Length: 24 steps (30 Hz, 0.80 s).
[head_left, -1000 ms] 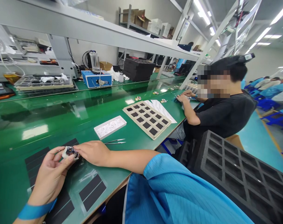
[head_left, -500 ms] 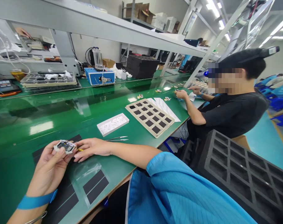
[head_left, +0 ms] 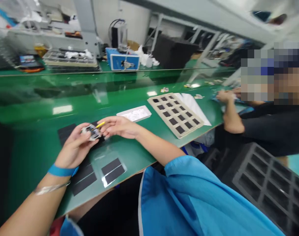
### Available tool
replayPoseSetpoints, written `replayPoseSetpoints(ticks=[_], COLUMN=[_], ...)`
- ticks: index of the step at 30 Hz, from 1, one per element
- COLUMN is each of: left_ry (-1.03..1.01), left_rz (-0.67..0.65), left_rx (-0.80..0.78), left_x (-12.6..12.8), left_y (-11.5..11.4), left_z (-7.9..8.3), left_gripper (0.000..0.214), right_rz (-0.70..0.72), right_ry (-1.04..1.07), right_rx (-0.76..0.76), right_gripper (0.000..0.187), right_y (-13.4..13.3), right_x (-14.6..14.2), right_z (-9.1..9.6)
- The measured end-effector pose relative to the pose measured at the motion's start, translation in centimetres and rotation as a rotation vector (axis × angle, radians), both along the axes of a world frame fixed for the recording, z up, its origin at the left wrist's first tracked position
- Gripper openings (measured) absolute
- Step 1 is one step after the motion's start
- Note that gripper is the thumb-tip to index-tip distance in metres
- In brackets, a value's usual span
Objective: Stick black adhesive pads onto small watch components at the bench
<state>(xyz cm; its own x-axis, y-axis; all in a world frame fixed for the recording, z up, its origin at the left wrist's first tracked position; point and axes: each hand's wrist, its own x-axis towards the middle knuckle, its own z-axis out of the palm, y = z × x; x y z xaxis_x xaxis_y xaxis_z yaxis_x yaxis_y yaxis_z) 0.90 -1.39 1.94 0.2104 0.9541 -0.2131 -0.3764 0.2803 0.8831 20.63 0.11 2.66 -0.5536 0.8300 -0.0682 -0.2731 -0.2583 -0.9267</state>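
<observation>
My left hand (head_left: pixel 74 148) is closed around a small white device with an exposed circuit board (head_left: pixel 91 131), holding it just above the green bench (head_left: pixel 36 141). My right hand (head_left: pixel 118 126) is beside it, fingers pinched on a thin yellow stick (head_left: pixel 100 124) whose tip points at the device. Black strips on a clear sheet (head_left: pixel 110 170) lie under and in front of both hands. The frame is motion-blurred.
A white tray of small parts (head_left: pixel 136 114) and a beige tray with dark square pockets (head_left: pixel 175 114) lie to the right. A co-worker's arm (head_left: pixel 229 111) rests on the bench edge. A black foam tray (head_left: pixel 269 183) sits lower right, a blue box (head_left: pixel 124 61) at the back.
The camera swung left and down, so the bench shifted right. My hands stay together on the device; the right hand now pinches the yellow stick higher against it.
</observation>
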Motion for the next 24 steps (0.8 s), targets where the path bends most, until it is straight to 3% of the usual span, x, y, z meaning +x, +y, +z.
replayPoseSetpoints(ticks=[5,9,17,24], left_ry=[-0.014,-0.039,-0.027,0.093], left_rz=[-0.220,-0.310,-0.235,-0.173], left_rx=[-0.062,-0.088,-0.063,-0.001], left_x=[0.0,0.0,0.8,1.0], left_y=[0.0,0.1,0.0,-0.2], left_z=[-0.9,-1.5,-2.0,-1.9], left_gripper=[0.044,0.037,0.031,0.032], right_rz=[-0.258,-0.326,-0.400,-0.380], right_ry=[-0.191,-0.334,-0.506,-0.545], right_rx=[0.374,0.551,0.756,0.813], right_gripper=[0.033,0.035,0.030,0.030], right_y=[-0.1,-0.2,-0.4,-0.6], right_x=[-0.6,-1.1,-1.5,-1.8], right_z=[-0.7,-1.5,-2.2,-2.6])
